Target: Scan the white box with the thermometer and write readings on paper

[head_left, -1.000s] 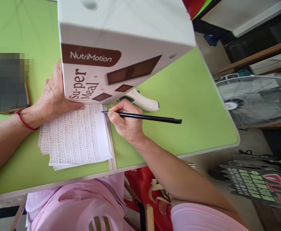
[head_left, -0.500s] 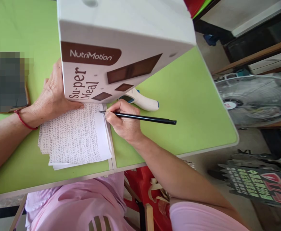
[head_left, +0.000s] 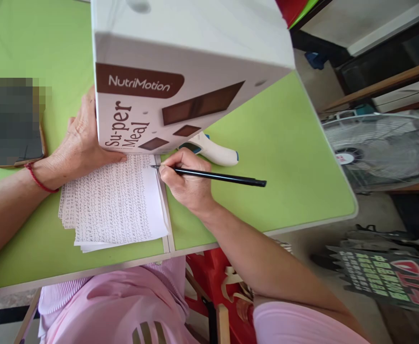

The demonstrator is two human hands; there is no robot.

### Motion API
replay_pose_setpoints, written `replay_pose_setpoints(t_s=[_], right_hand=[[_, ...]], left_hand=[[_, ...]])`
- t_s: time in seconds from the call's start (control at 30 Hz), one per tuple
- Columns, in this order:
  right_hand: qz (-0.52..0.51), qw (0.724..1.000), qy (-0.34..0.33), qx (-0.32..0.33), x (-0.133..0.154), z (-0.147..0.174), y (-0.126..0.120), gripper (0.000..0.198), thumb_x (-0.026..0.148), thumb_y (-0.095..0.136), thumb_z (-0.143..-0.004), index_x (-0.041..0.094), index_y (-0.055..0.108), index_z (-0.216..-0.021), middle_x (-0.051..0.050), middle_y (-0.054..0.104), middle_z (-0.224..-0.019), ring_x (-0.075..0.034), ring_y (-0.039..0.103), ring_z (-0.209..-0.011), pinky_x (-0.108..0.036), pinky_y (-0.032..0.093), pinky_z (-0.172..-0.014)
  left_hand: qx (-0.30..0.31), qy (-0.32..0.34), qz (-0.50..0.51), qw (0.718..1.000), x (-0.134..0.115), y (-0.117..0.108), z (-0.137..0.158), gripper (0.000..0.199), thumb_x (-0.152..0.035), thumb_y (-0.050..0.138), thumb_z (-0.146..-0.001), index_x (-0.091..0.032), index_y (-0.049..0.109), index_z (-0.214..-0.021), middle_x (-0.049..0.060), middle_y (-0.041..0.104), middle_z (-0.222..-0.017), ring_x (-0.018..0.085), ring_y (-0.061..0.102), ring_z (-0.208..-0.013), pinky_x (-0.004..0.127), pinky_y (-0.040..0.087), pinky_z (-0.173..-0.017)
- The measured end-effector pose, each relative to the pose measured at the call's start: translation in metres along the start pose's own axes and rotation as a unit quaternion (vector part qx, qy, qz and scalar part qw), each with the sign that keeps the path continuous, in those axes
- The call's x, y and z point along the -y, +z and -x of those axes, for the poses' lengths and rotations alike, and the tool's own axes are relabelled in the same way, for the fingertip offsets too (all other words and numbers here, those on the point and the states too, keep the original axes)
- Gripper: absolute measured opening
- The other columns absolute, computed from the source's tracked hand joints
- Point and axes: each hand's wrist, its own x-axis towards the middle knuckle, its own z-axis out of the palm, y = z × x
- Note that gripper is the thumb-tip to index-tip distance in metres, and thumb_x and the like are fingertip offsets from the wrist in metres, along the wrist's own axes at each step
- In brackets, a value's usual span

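My right hand pinches a black pen, its tip at the right side of a sheet of paper covered in rows of small handwriting. Several sheets lie stacked beneath it. My left hand, a red cord at its wrist, lies with thumb and fingers apart at the near left corner of a white NutriMotion box. Its thumb rests on the paper along the box's lower edge; some fingertips are hidden by the box. The box also covers the top of the page.
A phone, partly pixelated, lies left on the green table. Behind my right hand is a white handheld device with blue ends. A fan stands beyond the right edge, above a dark printed bag. Something red is below the table.
The whole view has shifted slightly, so everything sits a little further right. Both hands keep their places, and the pen tip stays in nearly the same spot on the page.
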Motion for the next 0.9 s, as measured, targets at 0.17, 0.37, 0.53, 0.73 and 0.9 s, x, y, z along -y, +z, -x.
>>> replay_pose_setpoints(t_s=[0.17, 0.37, 0.53, 0.73, 0.9], right_hand=[[0.015, 0.999, 0.036, 0.033, -0.002, 0.001, -0.002, 0.014, 0.022, 0.065, -0.081, 0.027, 0.054, -0.074, 0.008, 0.056, -0.060, -0.010, 0.044, -0.049, -0.026, 0.044, -0.050], [0.022, 0.999, 0.007, 0.027, 0.000, 0.001, -0.004, 0.015, 0.020, 0.062, -0.084, 0.026, 0.054, -0.074, 0.008, 0.057, -0.060, -0.010, 0.045, -0.048, -0.025, 0.042, -0.048], [0.071, 0.992, -0.102, 0.022, -0.003, 0.002, -0.014, 0.012, 0.020, 0.065, -0.092, 0.027, 0.060, -0.085, 0.005, 0.064, -0.069, -0.012, 0.055, -0.055, -0.028, 0.049, -0.054], [0.218, 0.939, -0.250, 0.090, -0.012, 0.002, -0.020, 0.024, 0.009, 0.060, -0.104, 0.025, 0.075, -0.093, -0.002, 0.071, -0.082, -0.016, 0.065, -0.073, -0.031, 0.055, -0.064], [0.264, 0.922, -0.252, 0.132, -0.010, 0.001, -0.020, 0.034, 0.003, 0.053, -0.104, 0.020, 0.081, -0.098, -0.005, 0.072, -0.085, -0.017, 0.065, -0.077, -0.033, 0.058, -0.069]], left_hand=[[0.010, -0.073, 0.048, 0.996, -0.012, -0.002, -0.009, 0.095, -0.084, 0.076, -0.078, -0.034, 0.051, -0.155, 0.012, 0.059, -0.156, 0.048, 0.048, -0.155, 0.072, 0.045, -0.120], [0.019, -0.120, 0.131, 0.984, -0.024, -0.011, -0.015, 0.107, -0.087, 0.087, -0.066, -0.027, 0.060, -0.150, 0.015, 0.058, -0.155, 0.055, 0.043, -0.155, 0.077, 0.036, -0.123], [0.002, -0.143, 0.150, 0.978, -0.031, -0.015, -0.014, 0.110, -0.090, 0.088, -0.068, -0.027, 0.057, -0.152, 0.013, 0.059, -0.155, 0.055, 0.045, -0.153, 0.078, 0.031, -0.126], [-0.041, -0.114, 0.184, 0.975, -0.035, -0.018, -0.012, 0.112, -0.090, 0.088, -0.073, -0.024, 0.052, -0.156, 0.011, 0.061, -0.155, 0.050, 0.042, -0.157, 0.074, 0.029, -0.132], [-0.084, -0.129, 0.199, 0.968, -0.032, -0.019, -0.007, 0.107, -0.083, 0.097, -0.068, -0.024, 0.055, -0.147, 0.012, 0.065, -0.148, 0.049, 0.057, -0.142, 0.076, 0.042, -0.122]])
